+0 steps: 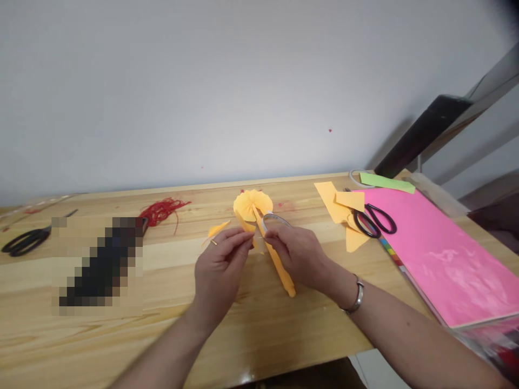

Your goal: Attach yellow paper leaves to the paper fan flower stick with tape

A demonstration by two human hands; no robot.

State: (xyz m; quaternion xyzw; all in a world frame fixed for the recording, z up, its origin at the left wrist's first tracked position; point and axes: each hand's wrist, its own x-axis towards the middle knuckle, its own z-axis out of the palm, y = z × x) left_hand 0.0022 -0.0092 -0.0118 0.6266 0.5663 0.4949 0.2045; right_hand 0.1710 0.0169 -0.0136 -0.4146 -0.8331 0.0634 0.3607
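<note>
My left hand (pixel 225 270) pinches a folded piece of orange paper (pixel 246 222) between thumb and fingertips. Closed around a thin, pale curved band (pixel 277 217), which looks like a nearly used-up tape roll, is my right hand (pixel 298 254). Just beyond both hands lies a pleated, round orange paper fan (pixel 247 204). A long orange paper roll (pixel 286 275) runs from near the fan toward me, passing partly under my right hand. Left of the fan rests a small orange paper scrap (pixel 218 229).
Black-handled scissors (pixel 367 219) lie among orange paper pieces (pixel 330 200) beside a pink paper stack (pixel 441 254) with a green strip (pixel 387 182). At left are red string (pixel 162 210), a blurred-out dark object (pixel 105 265) and other scissors (pixel 28 240). A wall borders the table's back.
</note>
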